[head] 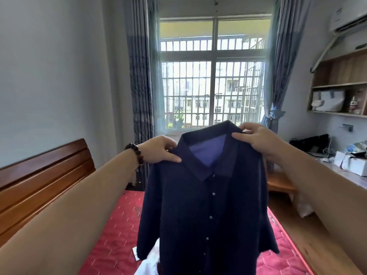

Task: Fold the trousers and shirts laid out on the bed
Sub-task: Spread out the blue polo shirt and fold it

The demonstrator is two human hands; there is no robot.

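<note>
Navy button-front shirt (206, 205) held up by its shoulders above red mattress (111, 235): left hand (161, 149) pinching left shoulder, right hand (256, 138) pinching collar edge. White garment (148, 264) lying below the hanging hem.

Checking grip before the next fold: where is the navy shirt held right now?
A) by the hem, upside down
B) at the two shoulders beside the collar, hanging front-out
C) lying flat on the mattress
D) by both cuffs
B: the left hand and right hand pinch the navy shirt at its shoulders either side of the collar, with the buttoned front hanging above the red mattress.
</note>
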